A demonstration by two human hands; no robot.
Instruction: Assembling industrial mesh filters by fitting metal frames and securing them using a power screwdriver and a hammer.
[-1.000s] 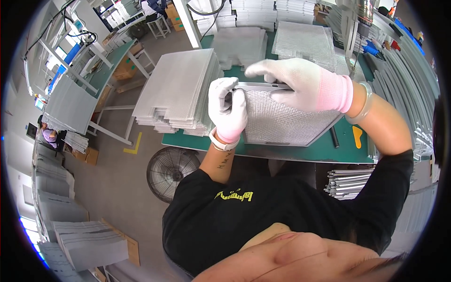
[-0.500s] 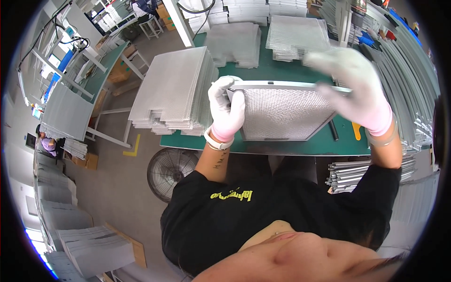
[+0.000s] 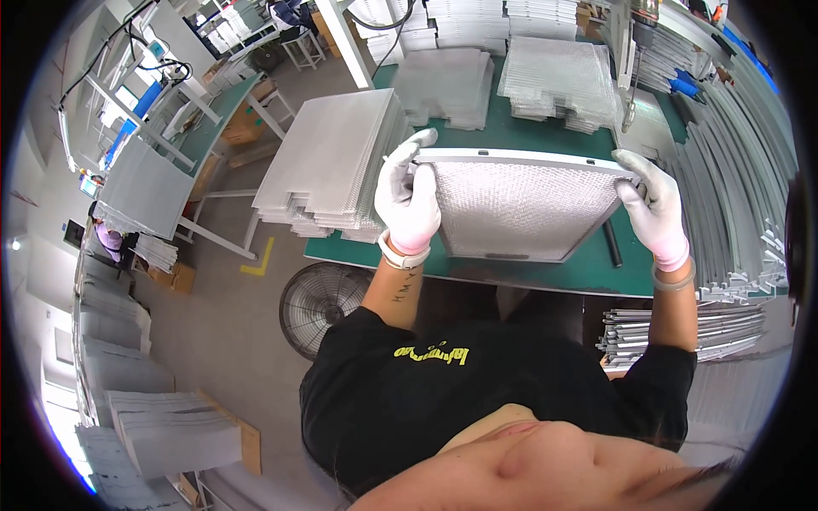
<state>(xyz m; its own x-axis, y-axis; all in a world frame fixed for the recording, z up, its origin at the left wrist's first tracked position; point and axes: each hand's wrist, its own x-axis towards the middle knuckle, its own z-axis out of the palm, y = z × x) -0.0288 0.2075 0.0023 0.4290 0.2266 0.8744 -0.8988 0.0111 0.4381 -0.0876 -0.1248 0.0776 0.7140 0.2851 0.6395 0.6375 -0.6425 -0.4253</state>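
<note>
A metal mesh filter panel (image 3: 524,204) in a silver frame stands tilted on the green table (image 3: 477,267), its long top edge raised. My left hand (image 3: 407,200), in a white glove, closes on the panel's upper left corner with the thumb on the near side. At the upper right corner, my gloved right hand (image 3: 656,213) pinches the frame between thumb and fingers. Some fingertips of both hands are hidden behind the frame. Right of the panel, close to my right hand, lies a black rod-like tool (image 3: 613,244).
A tall stack of mesh sheets (image 3: 328,153) stands left of the panel. Two lower mesh stacks (image 3: 443,81) (image 3: 558,77) lie behind it. Long metal strips (image 3: 737,179) fill the right side, with more frame profiles (image 3: 682,330) below. A floor fan (image 3: 328,311) stands at lower left.
My right hand, raised and blurred before, has come down and closed on the panel's upper right corner. My left hand keeps its hold. The whole view has shifted slightly.
</note>
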